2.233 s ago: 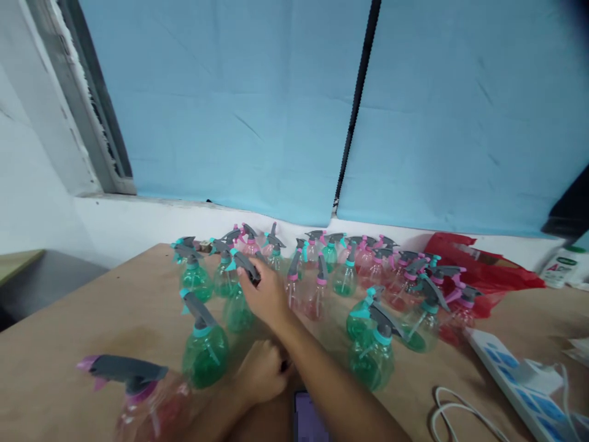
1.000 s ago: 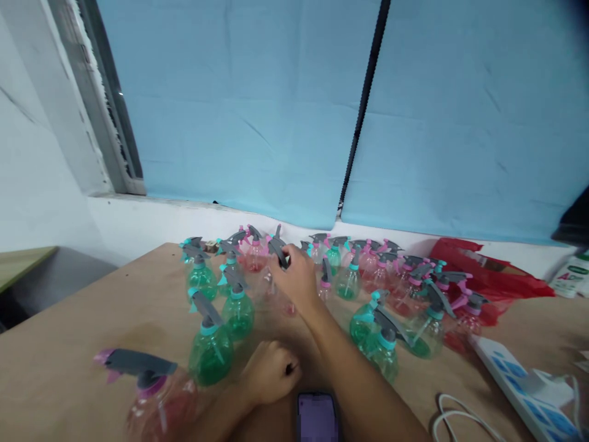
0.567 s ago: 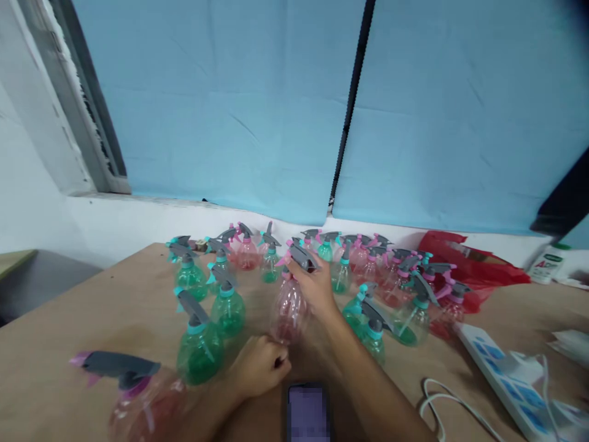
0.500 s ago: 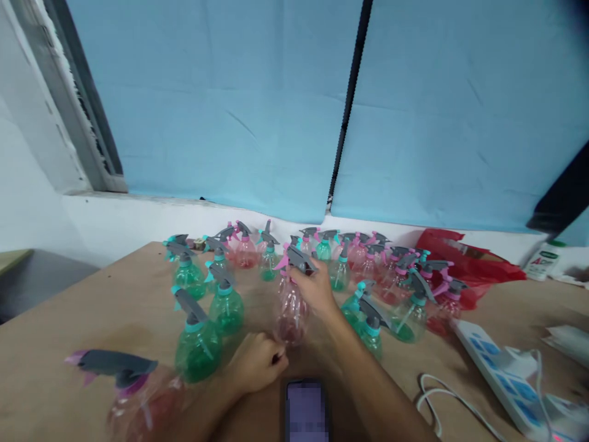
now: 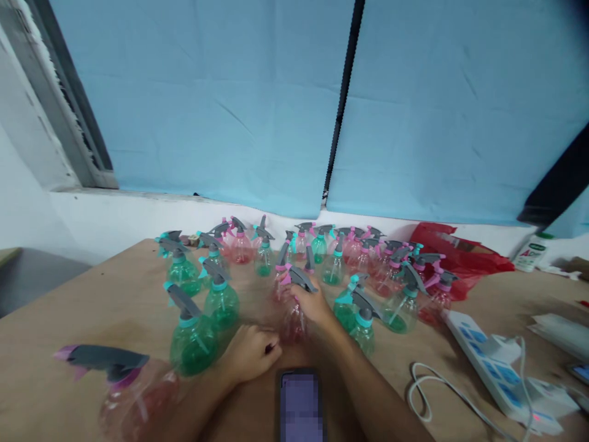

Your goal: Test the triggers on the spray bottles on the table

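My right hand is closed round the neck of a pink spray bottle with a grey trigger head, held upright in front of me. Its nozzle points to the left. Behind it stands another pink spray bottle, partly hidden. My left hand rests on the table as a loose fist, its fingers curled with nothing seen in them. Just left of that fist is a green spray bottle. A phone lies between my forearms, its screen blurred out.
Several green and pink spray bottles stand on the wooden table to both sides and along the wall. A pink bottle is at the near left. On the right are a power strip, a white cable, a red plastic bag and a white bottle.
My right hand has brought the pink spray bottle lower and slightly nearer to me, revealing the pink bottle behind it. My left hand stays curled on the table. The view has shifted slightly.
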Tool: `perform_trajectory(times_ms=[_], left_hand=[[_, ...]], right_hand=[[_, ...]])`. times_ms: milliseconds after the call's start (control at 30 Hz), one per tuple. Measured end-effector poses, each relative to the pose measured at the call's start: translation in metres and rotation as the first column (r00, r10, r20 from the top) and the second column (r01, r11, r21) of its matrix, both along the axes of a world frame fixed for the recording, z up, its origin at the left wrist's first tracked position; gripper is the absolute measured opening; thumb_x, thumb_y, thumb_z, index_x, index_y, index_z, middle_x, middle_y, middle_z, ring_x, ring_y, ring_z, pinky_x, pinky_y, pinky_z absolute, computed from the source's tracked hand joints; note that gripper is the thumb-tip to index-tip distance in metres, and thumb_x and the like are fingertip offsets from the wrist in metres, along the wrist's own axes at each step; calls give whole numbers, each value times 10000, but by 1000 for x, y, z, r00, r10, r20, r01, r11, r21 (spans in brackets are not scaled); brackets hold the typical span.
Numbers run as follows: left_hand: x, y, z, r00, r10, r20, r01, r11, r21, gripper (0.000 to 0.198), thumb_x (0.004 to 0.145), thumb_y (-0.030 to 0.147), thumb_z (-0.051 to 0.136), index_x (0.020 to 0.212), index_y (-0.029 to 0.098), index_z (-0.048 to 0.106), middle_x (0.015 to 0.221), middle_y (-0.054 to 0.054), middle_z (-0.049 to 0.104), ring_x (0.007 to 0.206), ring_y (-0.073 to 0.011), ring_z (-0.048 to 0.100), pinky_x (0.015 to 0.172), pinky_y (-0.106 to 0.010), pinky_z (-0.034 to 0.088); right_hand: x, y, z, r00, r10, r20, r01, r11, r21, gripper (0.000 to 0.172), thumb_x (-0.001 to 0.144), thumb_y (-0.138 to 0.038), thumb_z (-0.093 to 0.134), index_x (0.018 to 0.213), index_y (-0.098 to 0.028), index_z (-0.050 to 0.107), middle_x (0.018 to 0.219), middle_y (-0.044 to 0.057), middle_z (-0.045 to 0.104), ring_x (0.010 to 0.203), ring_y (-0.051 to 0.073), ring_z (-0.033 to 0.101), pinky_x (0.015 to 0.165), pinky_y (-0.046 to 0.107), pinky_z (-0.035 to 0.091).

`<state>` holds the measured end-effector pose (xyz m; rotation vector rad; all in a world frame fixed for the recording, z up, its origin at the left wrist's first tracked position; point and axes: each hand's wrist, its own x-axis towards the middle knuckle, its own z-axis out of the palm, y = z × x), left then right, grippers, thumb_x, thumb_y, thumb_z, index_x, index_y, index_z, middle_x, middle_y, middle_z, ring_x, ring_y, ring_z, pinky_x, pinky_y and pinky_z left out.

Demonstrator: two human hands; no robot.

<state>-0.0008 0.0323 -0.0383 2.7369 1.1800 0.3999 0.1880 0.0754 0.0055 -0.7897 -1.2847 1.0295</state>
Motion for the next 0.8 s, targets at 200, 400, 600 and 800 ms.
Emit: perform_trajectory(times_ms=[200,400,600,800], left_hand=[[0,0,-3,999,-30,38,30,1000,5,242,868,149,553,631,183,589,690,-6,674,622,-145,597,590,-294,249],[0,1,-4,999,-35,32,36,999,-5,235,869,146,558,638,179,584,693,-9,680,640,-153,613,597,-289,251],[0,1,-3,999,-29,30,30,999,-16,245,872,146,533,632,181,565,683,-4,667,631,-145,599,597,-279,260],[0,2,-5,998,-39,50,40,999,-17,238,880,151,523,649,184,570,691,-4,670,643,-148,614,606,-276,277]], right_hand=[[-2,0,-5,998,62,22,-62,998,6,228,692,-214,565,843,-229,736,854,2,751,575,138,631,598,269,549],[-4,-2,-8,996,79,-39,-82,993,-84,128,614,-237,583,703,-214,672,657,-12,675,542,149,609,495,233,484],[1,-5,-2,986,162,38,-162,987,-14,212,633,-243,551,763,-211,716,645,-14,690,509,132,573,513,228,428],[-4,-7,-3,985,166,52,-164,986,-32,215,630,-230,540,733,-215,729,648,-2,699,541,148,606,525,231,440]])
